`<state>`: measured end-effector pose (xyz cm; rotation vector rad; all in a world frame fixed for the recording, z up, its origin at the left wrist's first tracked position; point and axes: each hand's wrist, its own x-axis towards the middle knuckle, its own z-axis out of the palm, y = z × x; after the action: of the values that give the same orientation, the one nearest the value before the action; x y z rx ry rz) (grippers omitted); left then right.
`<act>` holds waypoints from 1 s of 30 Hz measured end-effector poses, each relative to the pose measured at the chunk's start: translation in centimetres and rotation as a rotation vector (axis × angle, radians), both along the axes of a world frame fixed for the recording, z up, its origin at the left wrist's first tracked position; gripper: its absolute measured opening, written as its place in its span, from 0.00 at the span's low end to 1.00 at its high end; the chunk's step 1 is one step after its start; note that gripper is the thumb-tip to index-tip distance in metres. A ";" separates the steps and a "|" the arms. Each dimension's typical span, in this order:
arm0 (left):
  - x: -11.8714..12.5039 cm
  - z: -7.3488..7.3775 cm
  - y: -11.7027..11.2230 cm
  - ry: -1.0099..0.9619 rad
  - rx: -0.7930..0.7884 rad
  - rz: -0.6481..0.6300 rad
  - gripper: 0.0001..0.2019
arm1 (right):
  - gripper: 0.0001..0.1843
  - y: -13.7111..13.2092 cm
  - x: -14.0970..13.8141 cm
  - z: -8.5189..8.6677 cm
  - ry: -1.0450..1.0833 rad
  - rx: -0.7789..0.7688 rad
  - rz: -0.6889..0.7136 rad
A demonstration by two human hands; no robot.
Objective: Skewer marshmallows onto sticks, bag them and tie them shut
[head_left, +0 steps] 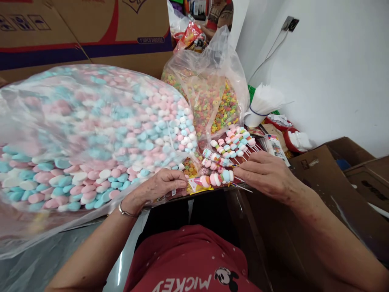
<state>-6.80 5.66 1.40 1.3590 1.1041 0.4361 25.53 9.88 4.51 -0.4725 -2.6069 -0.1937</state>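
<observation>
Low at the table's front edge lies a marshmallow skewer [216,178] in a clear wrapper, with pink, white, green and blue pieces. My left hand [165,184] pinches the printed left end of its wrapper. At the skewer's other end, the fingers of my right hand [269,174] are pressed together around the wrapper or stick; the fingertips partly hide the grip. Just behind are wrapped skewers [214,160] with printed bags. Farther back, several unwrapped marshmallow skewers [235,142] lie side by side, their white sticks pointing toward my right hand.
A huge clear bag of marshmallows [121,134] fills the left side. Behind stands a bag of coloured ring candies [212,101]. White sticks fill a cup [253,117] by red baskets [294,140]. Cardboard boxes [328,174] stand right; another person [220,16] is at the back.
</observation>
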 end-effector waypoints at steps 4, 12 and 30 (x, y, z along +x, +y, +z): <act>-0.3 0.2 0.3 0.046 0.045 -0.098 0.18 | 0.13 0.1 -0.3 -0.6 0.033 -0.229 -0.033; -1.1 0.4 0.7 0.128 0.250 -0.126 0.15 | 0.17 0.0 -0.9 -1.2 -0.069 -0.667 -0.147; 1.4 0.1 -0.4 0.103 0.202 -0.110 0.11 | 0.16 -0.6 -4.6 -1.4 -0.023 -0.091 -0.035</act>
<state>-5.43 5.27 1.52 1.6269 1.0851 0.4094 20.95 9.24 3.07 -0.5516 -2.6395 -0.0930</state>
